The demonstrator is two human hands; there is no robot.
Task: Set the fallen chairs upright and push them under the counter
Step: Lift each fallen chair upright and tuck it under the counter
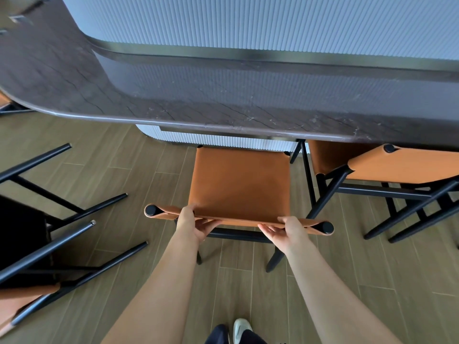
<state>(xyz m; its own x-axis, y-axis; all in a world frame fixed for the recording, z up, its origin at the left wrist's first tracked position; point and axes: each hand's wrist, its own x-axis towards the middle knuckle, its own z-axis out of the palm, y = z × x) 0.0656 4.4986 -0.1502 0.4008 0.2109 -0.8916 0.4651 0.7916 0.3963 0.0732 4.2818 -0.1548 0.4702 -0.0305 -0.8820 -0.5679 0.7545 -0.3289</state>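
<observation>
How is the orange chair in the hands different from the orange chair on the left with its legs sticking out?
The upright orange chair with black legs stands on its feet; the fallen orange chair with black legs lies tipped over, legs pointing sideways. The left hand and right hand grip the upright chair's backrest; no hand touches the fallen one. Both have orange fabric and black frames.

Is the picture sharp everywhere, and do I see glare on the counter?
Head view: the left hand, right hand and middle chair are sharp; the counter blurs toward the top-left corner. Head view: no hard glare, yet the glossy counter mirrors the ribbed wall panel.
</observation>
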